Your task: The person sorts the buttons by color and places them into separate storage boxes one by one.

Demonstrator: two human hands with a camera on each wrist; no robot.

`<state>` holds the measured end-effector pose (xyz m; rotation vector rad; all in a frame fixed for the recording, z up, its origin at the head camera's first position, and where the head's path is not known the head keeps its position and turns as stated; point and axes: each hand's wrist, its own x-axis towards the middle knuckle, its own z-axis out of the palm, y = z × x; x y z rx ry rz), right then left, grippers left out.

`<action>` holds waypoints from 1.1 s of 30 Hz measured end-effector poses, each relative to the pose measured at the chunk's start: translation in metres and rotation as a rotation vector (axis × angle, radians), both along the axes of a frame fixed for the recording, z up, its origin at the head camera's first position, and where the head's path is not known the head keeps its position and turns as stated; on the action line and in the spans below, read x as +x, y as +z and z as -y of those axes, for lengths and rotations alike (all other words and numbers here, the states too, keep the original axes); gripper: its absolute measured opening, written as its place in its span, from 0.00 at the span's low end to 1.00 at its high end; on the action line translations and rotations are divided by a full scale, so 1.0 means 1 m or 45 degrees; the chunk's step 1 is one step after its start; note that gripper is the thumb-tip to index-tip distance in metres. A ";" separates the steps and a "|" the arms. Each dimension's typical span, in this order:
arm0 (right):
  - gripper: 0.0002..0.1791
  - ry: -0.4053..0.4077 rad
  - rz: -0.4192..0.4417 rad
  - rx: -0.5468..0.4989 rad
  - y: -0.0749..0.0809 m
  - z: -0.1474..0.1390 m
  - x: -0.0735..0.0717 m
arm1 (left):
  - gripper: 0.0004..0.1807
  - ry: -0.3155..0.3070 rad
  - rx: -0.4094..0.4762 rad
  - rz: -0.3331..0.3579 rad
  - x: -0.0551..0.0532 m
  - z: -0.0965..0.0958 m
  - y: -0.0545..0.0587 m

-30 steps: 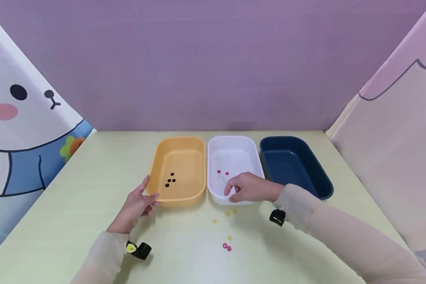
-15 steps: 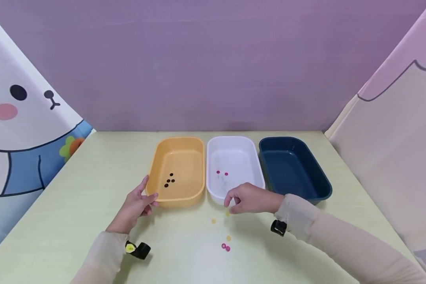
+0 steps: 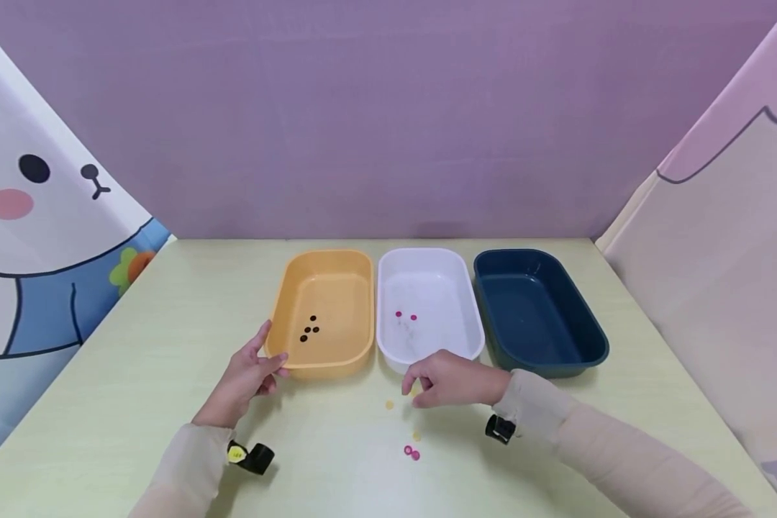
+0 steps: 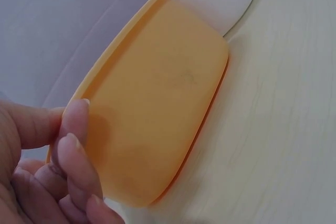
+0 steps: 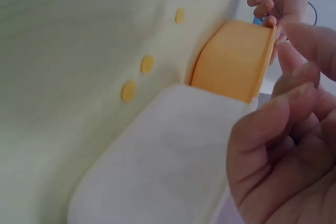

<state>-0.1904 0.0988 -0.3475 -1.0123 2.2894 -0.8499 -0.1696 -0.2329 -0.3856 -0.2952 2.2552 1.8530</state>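
My left hand (image 3: pixel 246 378) grips the near left corner of an orange-yellow tray (image 3: pixel 337 355), thumb over the rim and fingers below; the left wrist view shows the pinch up close. Several small black discs (image 3: pixel 307 329) lie in that tray. My right hand (image 3: pixel 453 380) hovers in front of the white tray (image 3: pixel 430 277), fingers loosely bent and nothing between them. Under and beside it are small yellow discs (image 3: pixel 389 405), partly covered by the hand in the head view; in the right wrist view yellow discs (image 5: pixel 147 64) lie on the table. Two pink discs (image 3: pixel 414 317) are in the white tray.
A dark blue tray (image 3: pixel 537 316) stands right of the white one. Nearer on the table (image 3: pixel 337 460) are two pink discs (image 3: pixel 416 455) with another yellow disc (image 3: pixel 416 436) just behind them. A purple backdrop (image 3: pixel 388 129) closes off the back.
My right hand has come from over the white tray's front edge toward me, down to the yellow discs on the table. My left hand has kept its grip on the orange-yellow tray.
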 end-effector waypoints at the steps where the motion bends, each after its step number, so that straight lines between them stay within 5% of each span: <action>1: 0.07 0.018 -0.001 0.010 -0.002 0.001 0.001 | 0.42 0.002 0.000 0.001 0.000 0.000 0.000; 20: 0.10 0.227 0.080 0.130 -0.035 0.006 0.012 | 0.42 -0.010 0.004 -0.005 -0.002 0.003 0.002; 33: 0.07 0.282 -0.064 0.270 -0.039 0.016 0.015 | 0.42 0.001 0.004 0.016 -0.003 0.002 -0.002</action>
